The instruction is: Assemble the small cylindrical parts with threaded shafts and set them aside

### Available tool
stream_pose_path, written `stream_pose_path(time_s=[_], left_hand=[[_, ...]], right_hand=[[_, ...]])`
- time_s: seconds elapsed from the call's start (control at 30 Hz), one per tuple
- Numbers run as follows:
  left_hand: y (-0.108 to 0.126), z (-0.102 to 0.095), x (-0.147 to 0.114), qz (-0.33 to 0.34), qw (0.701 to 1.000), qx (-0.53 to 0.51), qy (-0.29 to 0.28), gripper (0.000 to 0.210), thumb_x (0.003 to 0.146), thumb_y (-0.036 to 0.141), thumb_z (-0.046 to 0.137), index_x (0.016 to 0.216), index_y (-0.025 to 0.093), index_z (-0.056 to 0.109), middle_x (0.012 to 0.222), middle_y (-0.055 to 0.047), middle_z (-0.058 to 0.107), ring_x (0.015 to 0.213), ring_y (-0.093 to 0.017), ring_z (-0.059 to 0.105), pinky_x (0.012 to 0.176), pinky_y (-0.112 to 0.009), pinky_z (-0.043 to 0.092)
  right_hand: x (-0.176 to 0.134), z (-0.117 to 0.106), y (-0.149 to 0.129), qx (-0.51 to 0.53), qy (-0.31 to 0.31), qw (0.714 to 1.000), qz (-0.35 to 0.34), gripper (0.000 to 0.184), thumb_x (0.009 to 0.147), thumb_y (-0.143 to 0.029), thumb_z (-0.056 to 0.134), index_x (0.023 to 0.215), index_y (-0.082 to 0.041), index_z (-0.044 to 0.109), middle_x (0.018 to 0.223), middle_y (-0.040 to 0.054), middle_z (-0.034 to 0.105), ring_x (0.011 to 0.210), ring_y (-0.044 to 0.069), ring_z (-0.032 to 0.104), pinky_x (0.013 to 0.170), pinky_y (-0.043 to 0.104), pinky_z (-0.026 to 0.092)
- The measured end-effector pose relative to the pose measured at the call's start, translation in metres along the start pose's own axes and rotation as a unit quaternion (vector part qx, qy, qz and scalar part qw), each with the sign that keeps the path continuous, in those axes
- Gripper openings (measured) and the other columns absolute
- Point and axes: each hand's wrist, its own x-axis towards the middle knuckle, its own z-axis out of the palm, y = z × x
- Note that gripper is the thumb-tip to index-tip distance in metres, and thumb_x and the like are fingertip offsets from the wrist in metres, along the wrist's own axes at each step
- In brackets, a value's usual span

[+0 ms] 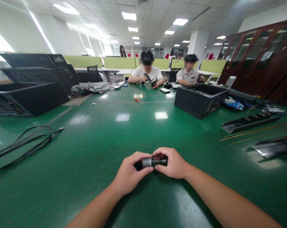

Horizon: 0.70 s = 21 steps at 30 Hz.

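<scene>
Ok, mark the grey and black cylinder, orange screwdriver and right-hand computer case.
Grey and black cylinder (148, 162): head view, on its grey section.
Orange screwdriver (137, 100): head view, on its handle.
Right-hand computer case (192, 102): head view, on its near wall.

Bright ceiling panels (129, 16) leave white glare on the green tabletop (98, 136); the view's edges look stretched.

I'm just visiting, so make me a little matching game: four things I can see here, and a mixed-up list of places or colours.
1. Cylinder
2. Screwdriver
3. Cable
4. Table

A. Green and shiny
B. Looped at the picture's left
C. Between left hand and right hand
D. Orange-handled

Pairs: 1-C, 2-D, 3-B, 4-A
</scene>
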Motion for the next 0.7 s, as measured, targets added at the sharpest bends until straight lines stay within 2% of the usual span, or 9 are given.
stream_pose_path(time_s=[0.4, 0.7], left_hand=[[-0.0021, 0.0026, 0.0004, -0.014, 1.000, 0.010, 0.021, 0.029, 0.077, 0.029, 0.076, 0.106, 0.025, 0.071, 0.099, -0.002, 0.073, 0.093, -0.021, 0.066, 0.086, -0.034, 0.048], [-0.0019, 0.0057, -0.0003, -0.017, 0.999, 0.014, 0.024, 0.029, 0.077, 0.029, 0.076, 0.106, 0.025, 0.072, 0.099, -0.001, 0.074, 0.091, -0.020, 0.067, 0.083, -0.032, 0.049]], right_hand=[[-0.0010, -0.0004, -0.0055, -0.016, 0.031, 0.999, -0.025, 0.016, 0.072, -0.017, 0.073, 0.088, -0.019, 0.072, 0.080, 0.0027, 0.069, 0.072, 0.017, 0.062, 0.068, 0.028, 0.046], [0.0003, 0.0016, -0.0036, -0.009, 0.041, 0.999, -0.012, 0.007, 0.075, -0.018, 0.073, 0.082, -0.018, 0.074, 0.077, 0.0027, 0.071, 0.070, 0.016, 0.064, 0.067, 0.027, 0.046]])
